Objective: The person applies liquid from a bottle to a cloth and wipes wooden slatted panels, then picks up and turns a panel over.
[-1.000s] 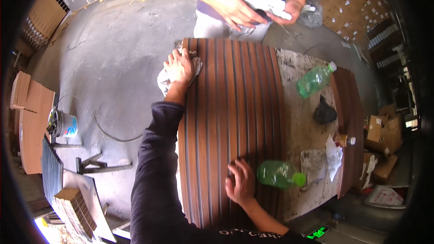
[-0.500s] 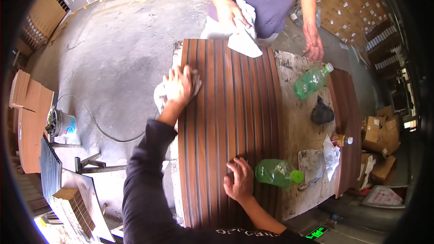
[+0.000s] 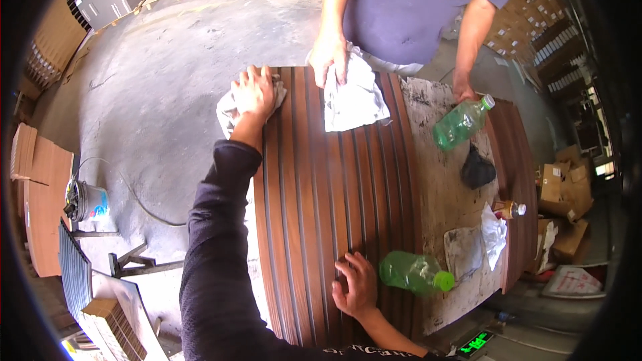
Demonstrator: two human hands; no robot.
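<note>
Fluted brown wood panel (image 3: 334,200) lies lengthwise on the counter (image 3: 438,180), its grooves running away from the person. Their left hand (image 3: 254,91) presses flat, fingers spread, on a crumpled white rag (image 3: 231,108) at the panel's far left corner, the rag bunched under the palm and hanging over the edge. Their right hand (image 3: 354,285) rests open and holds nothing, fingers splayed on the near end of the panel, just beside a green plastic bottle (image 3: 414,273) lying on its side. Across the panel, another person's hand (image 3: 329,60) pins a second white cloth (image 3: 354,97) to the far end. A second green bottle (image 3: 461,122) lies near a black cloth (image 3: 478,168).
</note>
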